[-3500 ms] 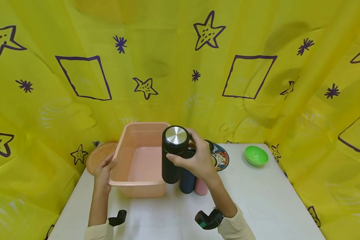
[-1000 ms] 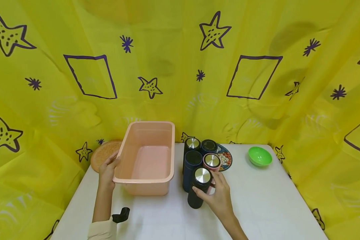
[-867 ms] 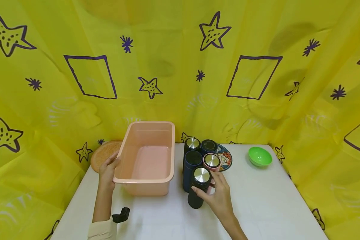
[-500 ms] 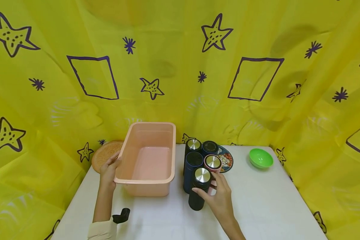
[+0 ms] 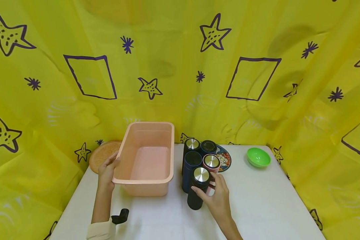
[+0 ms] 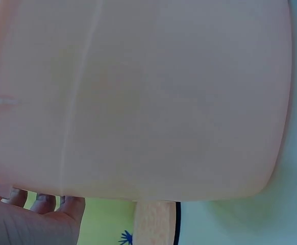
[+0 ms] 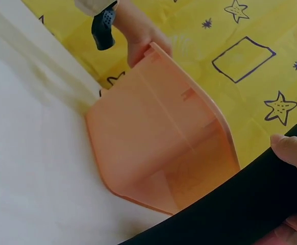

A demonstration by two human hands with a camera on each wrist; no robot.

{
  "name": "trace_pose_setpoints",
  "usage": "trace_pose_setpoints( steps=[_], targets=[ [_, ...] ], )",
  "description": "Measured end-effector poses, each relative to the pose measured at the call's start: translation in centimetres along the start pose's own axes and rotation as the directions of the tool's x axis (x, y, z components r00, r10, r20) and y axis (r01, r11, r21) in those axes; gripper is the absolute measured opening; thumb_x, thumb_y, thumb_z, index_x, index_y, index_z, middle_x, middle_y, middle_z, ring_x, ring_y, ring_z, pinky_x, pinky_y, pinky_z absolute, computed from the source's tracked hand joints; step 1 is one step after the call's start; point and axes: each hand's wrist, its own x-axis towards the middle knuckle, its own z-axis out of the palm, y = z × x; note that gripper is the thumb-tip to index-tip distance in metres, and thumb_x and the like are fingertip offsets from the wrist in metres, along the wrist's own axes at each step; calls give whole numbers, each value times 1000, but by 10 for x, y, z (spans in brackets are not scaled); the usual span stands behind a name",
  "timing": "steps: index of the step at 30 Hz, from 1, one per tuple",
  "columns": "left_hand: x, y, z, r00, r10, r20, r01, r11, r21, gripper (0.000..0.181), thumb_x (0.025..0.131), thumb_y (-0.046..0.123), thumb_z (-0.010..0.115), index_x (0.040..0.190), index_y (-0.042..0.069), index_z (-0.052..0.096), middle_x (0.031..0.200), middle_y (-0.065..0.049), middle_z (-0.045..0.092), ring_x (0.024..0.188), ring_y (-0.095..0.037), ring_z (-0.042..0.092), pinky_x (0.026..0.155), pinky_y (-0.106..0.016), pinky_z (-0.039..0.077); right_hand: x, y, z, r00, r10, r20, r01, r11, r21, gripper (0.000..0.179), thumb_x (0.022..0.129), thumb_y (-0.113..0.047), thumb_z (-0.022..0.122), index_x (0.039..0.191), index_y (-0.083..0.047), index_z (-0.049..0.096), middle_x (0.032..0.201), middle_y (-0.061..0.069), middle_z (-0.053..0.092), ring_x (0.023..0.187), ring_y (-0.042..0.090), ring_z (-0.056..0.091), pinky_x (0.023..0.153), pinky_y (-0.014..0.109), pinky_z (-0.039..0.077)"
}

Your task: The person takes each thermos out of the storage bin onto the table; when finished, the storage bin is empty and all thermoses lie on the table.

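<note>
My left hand [image 5: 107, 171] grips the left rim of a peach plastic basin [image 5: 150, 190], whose inside shows nothing in it. In the left wrist view the basin's side wall [image 6: 153, 102] fills most of the picture, with my fingers at its edge. With thumb and fingers round its upper body, my right hand [image 5: 217, 196] holds a black vacuum flask [image 5: 195, 196] with a shiny steel lid top. That flask stands upright at the front of a cluster: a dark blue flask [image 5: 192, 173], a pink flask [image 5: 211, 161], another black one [image 5: 192, 144] and a second dark blue one [image 5: 208, 146].
Behind the flasks lies a patterned round plate [image 5: 225, 158], partly hidden. A green bowl [image 5: 258, 157] sits at the table's back right. Left of the basin, a round tan board [image 5: 103, 155] leans near the yellow curtain [image 5: 168, 66]. A white cloth covers the table [image 5: 267, 206].
Earlier my right hand held the black flask raised beside the basin's right rim; it has come down and right to the front of the cluster. In the last second almost nothing has moved.
</note>
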Motion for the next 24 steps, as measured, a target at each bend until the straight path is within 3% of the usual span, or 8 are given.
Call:
trace_pose_setpoints(
  steps=[4, 8, 13, 16, 18, 20, 22, 24],
  targets=[
    [-5, -2, -4, 999, 45, -2, -45, 998, -36, 33, 94, 15, 65, 126, 23, 67, 102, 15, 63, 92, -4, 63, 78, -21, 54, -5, 0, -2, 1000, 19, 0, -19, 1000, -13, 76, 60, -23, 94, 123, -1, 58, 104, 4, 59, 88, 16, 62, 70, 30, 58],
    [-8, -1, -4, 998, 41, -36, -42, 999, -11, 37, 94, 16, 65, 131, 17, 64, 99, 14, 63, 88, -5, 63, 76, -21, 54, -8, 2, -9, 998, -52, -41, 50, 998, -29, 75, 59, -22, 94, 123, -2, 59, 102, 5, 59, 91, 15, 59, 71, 18, 53],
    [-8, 2, 1, 997, 53, -56, -43, 985, 165, 45, 97, 20, 60, 141, 9, 53, 102, 13, 61, 87, -1, 61, 76, -19, 53, 3, 5, -27, 972, -197, -125, 197, 980, -7, 51, 79, -16, 81, 123, 3, 60, 99, 12, 60, 94, 12, 56, 75, 9, 48],
    [-7, 3, 5, 991, 126, -42, -107, 941, 320, 41, 99, 21, 57, 139, 10, 56, 113, -1, 63, 88, -5, 61, 74, -20, 52, 21, 5, -45, 970, -207, -124, 208, 978, -6, 43, 89, -10, 70, 127, 4, 58, 105, 16, 60, 101, 14, 55, 81, 9, 46],
    [-7, 5, 7, 981, 194, -20, -163, 872, 461, 39, 99, 22, 56, 136, 9, 58, 118, -15, 64, 93, -15, 64, 77, -26, 53, 35, 5, -59, 980, -186, -72, 182, 981, -60, 47, 91, -11, 67, 135, 0, 54, 117, 17, 58, 110, 19, 53, 89, 16, 46],
    [-7, 9, 7, 968, 249, 15, -205, 758, 619, 39, 100, 23, 54, 136, 8, 57, 124, -22, 62, 101, -27, 64, 83, -37, 54, 52, 5, -73, 987, -160, 30, 163, 974, -158, 56, 92, -18, 66, 144, -5, 46, 133, 18, 52, 126, 26, 46, 101, 33, 44],
    [-9, 16, 9, 950, 304, 68, -247, 602, 760, 40, 100, 23, 53, 135, 5, 57, 128, -25, 60, 110, -39, 60, 90, -50, 50, 68, 5, -86, 979, -133, 154, 173, 944, -281, 68, 94, -31, 64, 152, -11, 34, 149, 18, 40, 141, 34, 32, 108, 54, 36],
    [-12, 26, 15, 927, 350, 135, -292, 448, 845, 42, 100, 23, 52, 135, 2, 56, 131, -25, 58, 117, -45, 55, 95, -58, 44, 85, 4, -95, 956, -94, 276, 198, 905, -378, 79, 94, -43, 60, 157, -15, 20, 158, 19, 25, 149, 39, 12, 106, 70, 25]
  ],
)
